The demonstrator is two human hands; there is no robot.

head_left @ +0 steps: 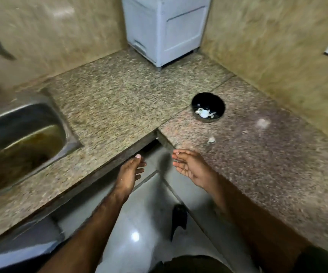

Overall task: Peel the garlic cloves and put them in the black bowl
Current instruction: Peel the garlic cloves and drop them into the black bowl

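Right hand [191,167] is hovering at the table [120,99] edge near the inner corner, palm turned inward, fingers loosely extended, gripping nothing I can see. Left hand [130,171] is hanging just off the table edge over the floor [139,223], fingers straight-ish and relaxed, also holding nothing. Both hands are sitting near each other with a gap between them, blurred.

Loose garlic clove [211,139] is lying on the table just beyond the right hand, forward and slightly to the right of its fingertips. Too small and blurred to tell its long axis, or whether it is peeled or only skin. A paler smudge [263,123] is lying farther right, well apart from both hands; cannot tell what it is.

Black bowl [208,107] is standing on the table farther out, beyond the clove on roughly the same line from the right hand. White bits [204,113] are lying inside it, cloves or peel, cannot tell.

Key relation: the clove is lying between right hand and bowl, right hand clearly nearer than left. Likely next move is a short forward reach with the right hand, judging only from layout.

Outward: steel sink [21,134] is sitting at the left, a white appliance [165,30] is standing in the back corner against the wall.
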